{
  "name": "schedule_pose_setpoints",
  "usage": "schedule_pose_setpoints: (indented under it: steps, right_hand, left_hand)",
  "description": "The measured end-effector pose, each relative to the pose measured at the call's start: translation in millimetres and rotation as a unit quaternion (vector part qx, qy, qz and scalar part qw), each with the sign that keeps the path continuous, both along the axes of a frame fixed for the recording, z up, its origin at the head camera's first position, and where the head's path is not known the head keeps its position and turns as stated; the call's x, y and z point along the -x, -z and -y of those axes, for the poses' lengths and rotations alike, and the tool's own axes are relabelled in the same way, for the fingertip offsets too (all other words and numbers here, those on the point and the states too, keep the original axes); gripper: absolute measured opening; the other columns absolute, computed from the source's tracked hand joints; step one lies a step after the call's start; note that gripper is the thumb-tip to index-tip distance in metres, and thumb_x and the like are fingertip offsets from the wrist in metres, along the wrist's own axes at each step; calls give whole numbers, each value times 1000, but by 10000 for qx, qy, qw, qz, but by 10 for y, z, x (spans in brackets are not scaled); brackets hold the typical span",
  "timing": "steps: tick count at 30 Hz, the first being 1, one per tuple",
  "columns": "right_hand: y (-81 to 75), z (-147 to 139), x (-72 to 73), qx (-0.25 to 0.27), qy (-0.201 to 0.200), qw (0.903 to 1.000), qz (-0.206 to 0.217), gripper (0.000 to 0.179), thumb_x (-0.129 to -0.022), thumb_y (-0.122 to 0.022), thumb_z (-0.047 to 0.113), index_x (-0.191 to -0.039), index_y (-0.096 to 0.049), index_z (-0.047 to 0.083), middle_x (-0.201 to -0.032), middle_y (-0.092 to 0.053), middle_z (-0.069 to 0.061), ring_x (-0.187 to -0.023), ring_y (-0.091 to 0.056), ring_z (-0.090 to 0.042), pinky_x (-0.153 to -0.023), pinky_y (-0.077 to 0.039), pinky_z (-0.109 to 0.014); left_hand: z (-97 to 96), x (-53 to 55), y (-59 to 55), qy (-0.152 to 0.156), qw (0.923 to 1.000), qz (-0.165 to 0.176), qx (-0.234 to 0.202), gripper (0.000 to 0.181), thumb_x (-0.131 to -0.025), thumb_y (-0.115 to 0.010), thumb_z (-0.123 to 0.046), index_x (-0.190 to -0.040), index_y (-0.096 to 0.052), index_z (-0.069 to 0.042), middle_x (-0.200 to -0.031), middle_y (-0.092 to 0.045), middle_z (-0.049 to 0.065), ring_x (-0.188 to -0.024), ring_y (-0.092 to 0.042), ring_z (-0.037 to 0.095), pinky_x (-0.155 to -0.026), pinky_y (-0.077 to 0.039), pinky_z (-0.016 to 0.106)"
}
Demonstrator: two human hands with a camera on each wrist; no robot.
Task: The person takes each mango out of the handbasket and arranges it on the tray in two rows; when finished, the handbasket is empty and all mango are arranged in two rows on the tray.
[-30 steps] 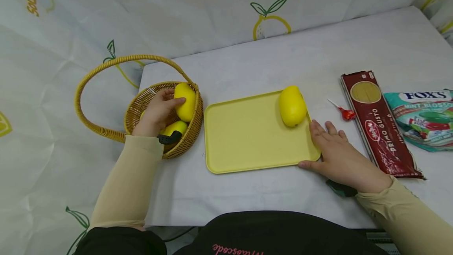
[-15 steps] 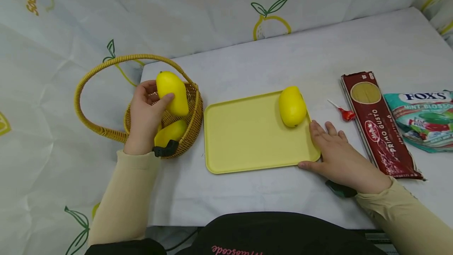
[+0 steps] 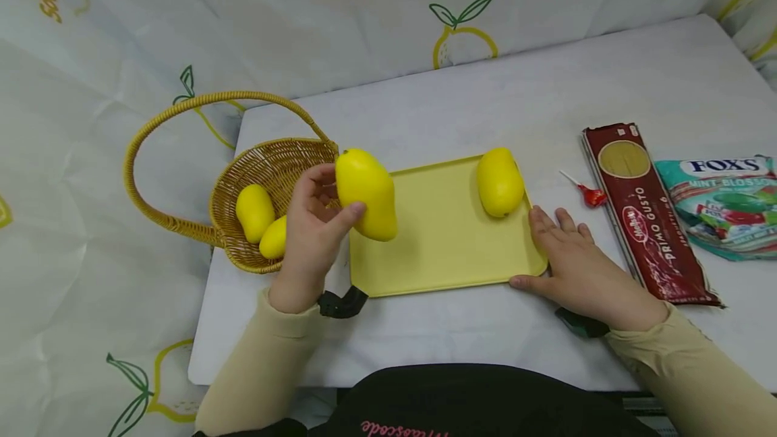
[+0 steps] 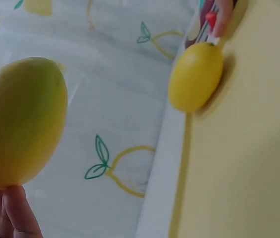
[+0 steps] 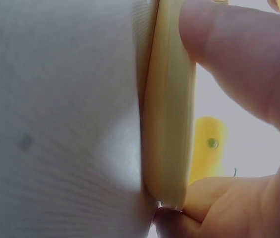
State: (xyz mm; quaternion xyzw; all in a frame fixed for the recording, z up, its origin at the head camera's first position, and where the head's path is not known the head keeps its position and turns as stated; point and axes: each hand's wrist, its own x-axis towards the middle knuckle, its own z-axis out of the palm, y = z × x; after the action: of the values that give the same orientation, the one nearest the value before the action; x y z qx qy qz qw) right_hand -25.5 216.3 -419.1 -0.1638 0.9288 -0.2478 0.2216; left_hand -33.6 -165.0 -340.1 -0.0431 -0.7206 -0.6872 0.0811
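In the head view my left hand (image 3: 312,238) holds a yellow mango (image 3: 366,195) between thumb and fingers, over the left end of a pale yellow tray (image 3: 449,248). The left wrist view shows that mango (image 4: 23,124) up close, with a greenish tinge and fingertips (image 4: 18,210) at its lower end. A second mango (image 3: 500,182) lies at the tray's far right. My right hand (image 3: 573,268) rests at the tray's near right corner, fingers extended along the right edge and thumb at the front edge. The right wrist view shows the thumb (image 5: 244,54) against the tray's rim (image 5: 172,109).
A wicker basket (image 3: 276,162) with a tall handle stands left of the tray. Inside lie one mango (image 3: 255,213) and another (image 3: 273,239) partly behind my left hand. To the right are a red lollipop (image 3: 591,195), a spaghetti pack (image 3: 652,221) and a teal candy bag (image 3: 722,201).
My left hand has lifted the mango out of the basket and carried it right, over the tray's left end. The right hand has stayed at the tray's corner.
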Motion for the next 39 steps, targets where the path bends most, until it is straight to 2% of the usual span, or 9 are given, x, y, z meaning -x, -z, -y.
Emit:
schedule_pose_setpoints:
  steps: [3, 9, 13, 17, 26, 34, 39]
  right_hand:
    - [4, 6, 0, 28, 21, 10000, 7, 126, -95, -83, 58, -171, -11, -12, -178, -11, -36, -163, 0, -64, -129, 0, -79]
    - [22, 21, -9, 67, 67, 9999, 38, 125, -94, -84, 57, -171, -11, -12, -178, -11, -36, -164, 0, -64, -130, 1, -78]
    - [32, 22, -17, 93, 83, 9999, 39, 125, -94, -84, 56, -171, -12, -12, -178, -11, -35, -164, 1, -63, -130, 2, -77]
    - [43, 13, -21, 129, 71, 9999, 24, 125, -94, -84, 55, -171, -12, -12, -179, -10, -35, -165, 2, -62, -130, 3, -77]
    - [26, -3, -11, 108, 84, 9999, 21, 125, -94, -84, 55, -171, -11, -11, -179, -10, -35, -165, 3, -62, -131, 5, -76]
    - [19, 2, -19, 128, 112, 9998, 53, 125, -94, -84, 55, -171, -12, -11, -179, -10, -34, -165, 3, -62, -131, 5, -76]
    - [24, 3, -17, 107, 122, 9999, 46, 125, -94, -84, 56, -172, -12, -10, -180, -11, -33, -165, 3, -61, -131, 5, -76]
  left_hand:
    - [-142, 37, 138, -45, 9992, 400, 84, 57, -96, -80, -5, -147, -52, -3, -138, -58, 9, -111, -58, 23, -90, -58, 26]
    - [-257, 172, 377, -602, 9894, 1315, 96, 53, -99, -83, -12, -146, -56, -10, -140, -58, 8, -113, -55, 25, -96, -52, 33]
    - [-255, 262, 528, -814, 9827, 1555, 587, 55, -98, -86, -19, -146, -59, -13, -139, -60, 6, -115, -57, 26, -98, -51, 40]
    - [-234, 333, 642, -961, 9741, 1751, 1057, 55, -97, -87, -24, -145, -62, -17, -137, -63, 4, -115, -60, 25, -95, -54, 41]
    - [-280, 430, 710, -1062, 9654, 2016, 1270, 54, -99, -84, -27, -148, -63, -15, -138, -65, 7, -115, -63, 26, -98, -56, 42]
    - [-349, 523, 738, -1127, 9449, 2337, 1996, 61, -107, -74, -40, -158, -57, -12, -143, -66, 9, -124, -66, 25, -104, -59, 45]
    - [-389, 549, 732, -1187, 9401, 2268, 2249, 61, -108, -71, -43, -158, -57, -10, -140, -67, 10, -117, -66, 27, -99, -60, 44]
